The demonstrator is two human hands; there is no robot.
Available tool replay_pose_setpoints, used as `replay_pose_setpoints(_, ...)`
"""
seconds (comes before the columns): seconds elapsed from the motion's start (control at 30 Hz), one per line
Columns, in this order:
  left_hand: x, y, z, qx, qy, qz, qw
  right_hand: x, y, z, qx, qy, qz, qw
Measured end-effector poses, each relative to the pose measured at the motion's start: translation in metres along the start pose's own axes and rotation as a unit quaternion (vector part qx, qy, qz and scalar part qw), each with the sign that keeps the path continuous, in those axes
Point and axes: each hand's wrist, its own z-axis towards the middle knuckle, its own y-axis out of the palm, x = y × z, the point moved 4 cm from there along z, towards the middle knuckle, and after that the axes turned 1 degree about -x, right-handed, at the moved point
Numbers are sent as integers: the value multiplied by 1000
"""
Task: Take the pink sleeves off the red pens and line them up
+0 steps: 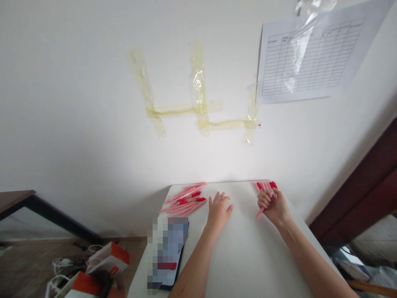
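My left hand [218, 209] lies flat on the white table [248, 256] with fingers spread, holding nothing, just right of a loose pile of pink pens with red caps [186, 199]. My right hand [273, 205] is closed around one pink pen [259, 213], whose tip points down to the left. It hovers right by a second small group of pink pens with red caps [266, 186] at the table's far right edge.
A phone [169, 256] lies at the table's left edge near my left forearm. White and orange boxes [105, 260] and cables sit on the floor at left. The wall behind carries tape strips [198, 103] and a printed table sheet [310, 62]. A dark wooden door frame [366, 186] stands at right.
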Motion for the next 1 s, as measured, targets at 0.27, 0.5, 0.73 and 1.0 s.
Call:
replay_pose_setpoints(0.27, -1, 7, -4, -63, 16, 43, 997, -1, -3, 0, 3, -7, -21, 1000)
replay_pose_setpoints(0.5, -3, 9, -3, -63, 18, 44, 997, -1, -4, 2, 8, -19, -35, 999)
replay_pose_setpoints(0.73, -2, 8, -4, -59, 26, 49, 997, -3, -4, 2, 4, -24, -34, 999)
replay_pose_setpoints(1.0, -3, 8, -4, -60, 27, 51, 997, 0, 5, -2, 5, -15, -20, 1000)
